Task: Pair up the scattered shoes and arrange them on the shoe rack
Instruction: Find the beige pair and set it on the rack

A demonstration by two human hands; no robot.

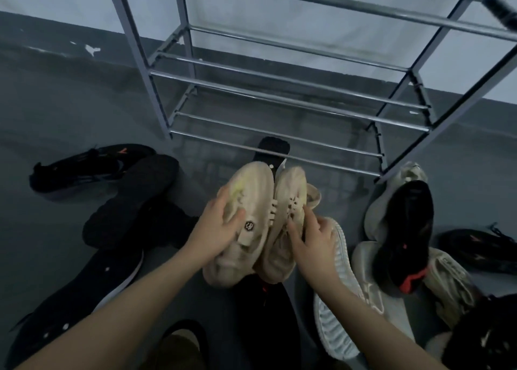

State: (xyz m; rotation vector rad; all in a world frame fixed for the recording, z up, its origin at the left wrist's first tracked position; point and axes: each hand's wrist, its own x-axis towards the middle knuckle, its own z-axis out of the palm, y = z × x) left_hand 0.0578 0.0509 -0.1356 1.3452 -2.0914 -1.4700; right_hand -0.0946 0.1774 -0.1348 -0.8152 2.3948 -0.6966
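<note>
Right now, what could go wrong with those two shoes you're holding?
The left hand and right hand each hold one beige shoe only from the side, so one might slip. The rack has thin bars with gaps; a shoe could tip through. The black shoe under the lowest bars may get in the way.

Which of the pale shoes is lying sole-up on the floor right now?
The white shoe just right of the right hand, its ribbed sole facing up. The two beige shoes, one in the left hand and one in the right, are held off the floor.

Single head-worn wide view, looking forward and down, close over floor [70,112], facing shoe rack [279,90]
</note>
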